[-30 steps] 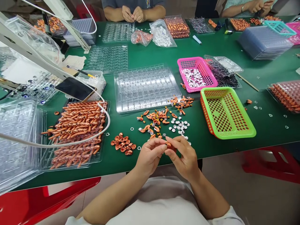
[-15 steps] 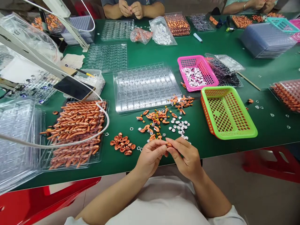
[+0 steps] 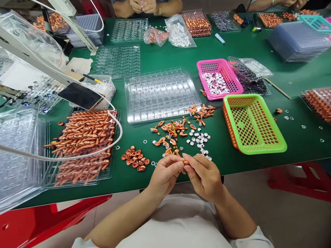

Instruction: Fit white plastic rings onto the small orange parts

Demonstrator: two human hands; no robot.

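Table (image 3: 165,57) plain green. Held piece (image 3: 185,162) orange. Cups in the heap (image 3: 134,159) copper-orange; curved parts (image 3: 161,141) orange and yellow; discs (image 3: 200,139) white. Small basket (image 3: 212,66) pink, hole-patterned, white pieces (image 3: 216,82) inside. Larger basket (image 3: 262,149) lime green, rows of holes; basket beneath it (image 3: 230,130) red-orange. Tray (image 3: 160,96) clear, silvery, gridded. Phone (image 3: 80,95) black-screened, gold-edged. Cable (image 3: 51,158) white; stick (image 3: 277,88) tan; stool (image 3: 33,220) bright red; shirt (image 3: 186,224) white

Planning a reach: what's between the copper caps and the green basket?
In the head view, loose orange pieces and white discs lie between them.
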